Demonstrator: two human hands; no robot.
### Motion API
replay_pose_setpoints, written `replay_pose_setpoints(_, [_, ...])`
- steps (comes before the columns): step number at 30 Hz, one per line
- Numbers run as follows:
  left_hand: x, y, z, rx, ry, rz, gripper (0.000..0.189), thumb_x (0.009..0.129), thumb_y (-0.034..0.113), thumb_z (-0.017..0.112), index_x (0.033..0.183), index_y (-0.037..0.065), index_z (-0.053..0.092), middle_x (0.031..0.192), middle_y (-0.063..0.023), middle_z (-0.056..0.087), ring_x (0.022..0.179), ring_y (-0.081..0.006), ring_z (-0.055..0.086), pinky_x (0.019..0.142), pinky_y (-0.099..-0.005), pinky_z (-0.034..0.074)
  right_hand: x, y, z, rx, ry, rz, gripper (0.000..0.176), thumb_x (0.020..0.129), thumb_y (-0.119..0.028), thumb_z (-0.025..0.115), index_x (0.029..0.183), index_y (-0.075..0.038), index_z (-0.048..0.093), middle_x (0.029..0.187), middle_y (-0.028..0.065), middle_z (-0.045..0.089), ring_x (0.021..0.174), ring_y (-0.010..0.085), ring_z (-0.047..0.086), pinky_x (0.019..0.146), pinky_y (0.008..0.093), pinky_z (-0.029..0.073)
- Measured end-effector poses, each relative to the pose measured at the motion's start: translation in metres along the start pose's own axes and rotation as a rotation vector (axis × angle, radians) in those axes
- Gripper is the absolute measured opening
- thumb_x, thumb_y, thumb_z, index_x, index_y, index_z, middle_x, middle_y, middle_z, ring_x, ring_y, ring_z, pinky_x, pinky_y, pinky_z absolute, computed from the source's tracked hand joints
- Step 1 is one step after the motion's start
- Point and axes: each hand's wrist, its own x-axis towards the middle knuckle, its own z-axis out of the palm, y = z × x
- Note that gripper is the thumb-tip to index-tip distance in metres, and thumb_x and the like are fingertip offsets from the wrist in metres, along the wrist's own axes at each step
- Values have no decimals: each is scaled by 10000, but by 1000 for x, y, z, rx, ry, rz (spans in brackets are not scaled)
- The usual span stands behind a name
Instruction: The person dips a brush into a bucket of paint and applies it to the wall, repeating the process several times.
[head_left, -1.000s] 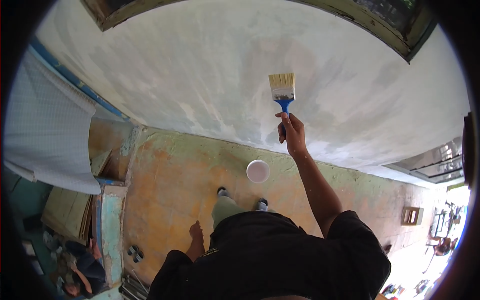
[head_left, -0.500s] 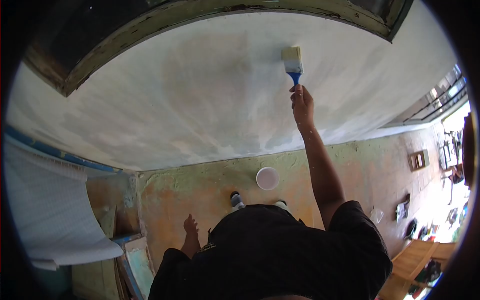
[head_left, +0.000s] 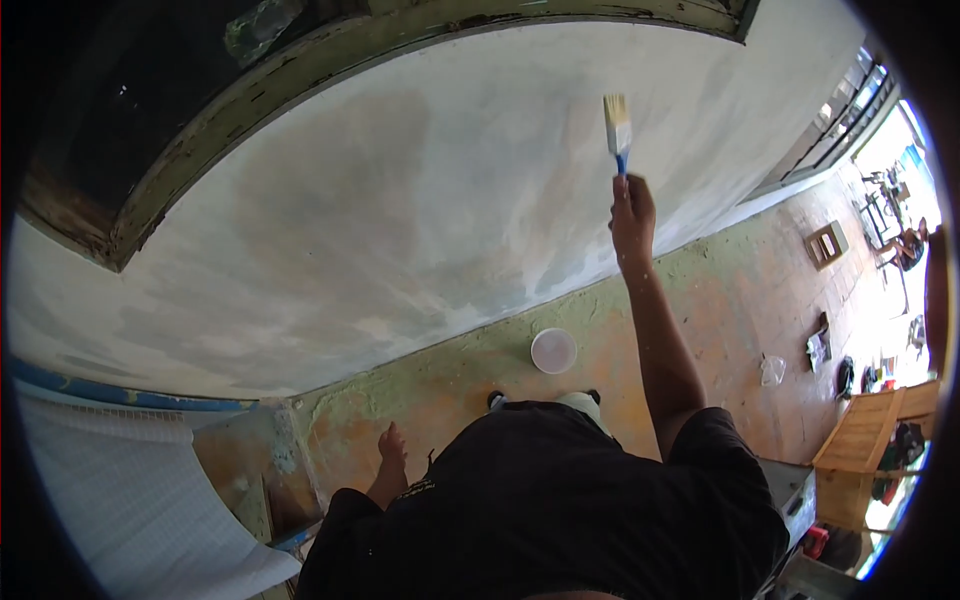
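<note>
My right hand (head_left: 632, 212) is closed round the blue handle of a wide paintbrush (head_left: 618, 128), raised with its pale bristles pointing up. Behind the bristles spreads the wall (head_left: 480, 160), whitish with uneven grey and beige patches. My left hand (head_left: 393, 445) hangs low at my side over the floor, its fingers loosely apart and nothing in them. On the floor just in front of my feet stands a round white bucket (head_left: 554, 351) with pale contents.
A worn window frame (head_left: 130, 225) runs along the top of the wall. White sheeting (head_left: 130, 490) hangs at the left. Along the right are a small wooden stool (head_left: 826, 245), a plastic bag (head_left: 772, 370), a wooden cabinet (head_left: 860, 440) and a person (head_left: 908, 247) farther off.
The brush and my right hand have shifted right along the wall, and the brush has turned from its broad face to a narrower side. My view has swung right.
</note>
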Motion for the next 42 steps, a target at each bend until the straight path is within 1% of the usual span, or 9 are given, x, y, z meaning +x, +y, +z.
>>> replay_pose_setpoints(6, [15,13,5,33,-48,-12,581,909,542,553,1247,70,521,1134,-91,559,987,-260,547,783,-493,426,55,-46,20,18,17,-128,299,978,-299,573,1008,-2,558,675,22,532,593,93,458,551,279,393])
replay_pose_setpoints(11, [17,17,10,-3,-119,-1,649,911,542,554,1341,65,462,1247,-118,543,1093,-305,538,870,-531,407,55,10,29,-305,83,-124,292,941,-316,611,1034,-40,606,611,136,544,538,239,517,553,369,430])
replay_pose_setpoints(16, [18,7,5,43,-176,-33,663,930,525,533,1400,75,409,1305,-136,527,1161,-335,518,913,-552,399,20,76,17,-449,7,9,299,951,-363,572,1047,-82,603,735,220,627,696,416,625,624,456,468])
replay_pose_setpoints(20, [21,-4,-1,270,-268,127,657,937,518,526,1408,78,400,1307,-140,527,1162,-341,522,913,-553,403,-1,94,-8,-637,-105,157,342,958,-395,536,985,-58,585,825,234,650,800,454,624,682,512,462])
replay_pose_setpoints(24, [19,12,12,149,-233,42,666,929,528,537,1400,75,408,1280,-131,536,1117,-330,538,883,-547,420,-3,72,-34,-493,-78,122,358,979,-362,510,981,-13,590,724,209,601,702,378,606,670,462,456])
replay_pose_setpoints(25, [20,16,17,131,-214,0,668,926,533,539,1398,77,412,1269,-128,539,1102,-325,543,867,-543,428,3,79,-41,-353,-108,76,364,1008,-347,472,965,-9,601,645,134,555,538,249,528,532,378,426])
replay_pose_setpoints(27, [24,22,24,127,-199,-40,670,920,542,542,1393,83,419,1249,-122,545,1077,-314,548,834,-535,439,12,40,-55,297,-356,439,411,1031,-373,429,928,-19,610,593,48,498,428,140,411,409,283,331])
replay_pose_setpoints(30, [25,29,32,153,-209,-25,669,916,556,540,1389,96,426,1236,-118,550,1058,-304,553,795,-522,449,29,3,-47,622,-392,452,464,1038,-427,396,888,-40,603,557,-12,432,369,85,309,354,223,230])
replay_pose_setpoints(42, [-13,25,7,446,-359,153,711,954,560,474,1466,90,326,1411,-147,465,1237,-359,483,957,-557,405,114,12,-22,424,-400,379,577,969,-574,475,621,-115,462,494,-44,354,356,59,269,339,242,177])
